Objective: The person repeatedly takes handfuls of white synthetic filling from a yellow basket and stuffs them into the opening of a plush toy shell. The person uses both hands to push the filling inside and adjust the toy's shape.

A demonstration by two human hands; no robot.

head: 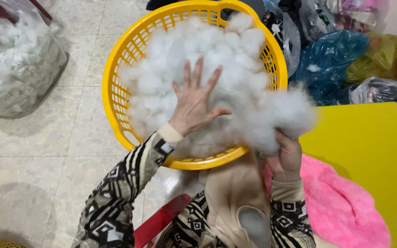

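in yellow basket, fluffy white stuffing, hands

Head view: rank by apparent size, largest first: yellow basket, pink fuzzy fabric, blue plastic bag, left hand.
1. yellow basket, largest by far.
2. pink fuzzy fabric, though it is closer to the camera and cut by the frame edge, so unsure.
3. blue plastic bag, partly hidden behind other bags.
4. left hand, spread flat on the white stuffing.

Pale speckled tile floor, yellow tabletop, piled plastic bags
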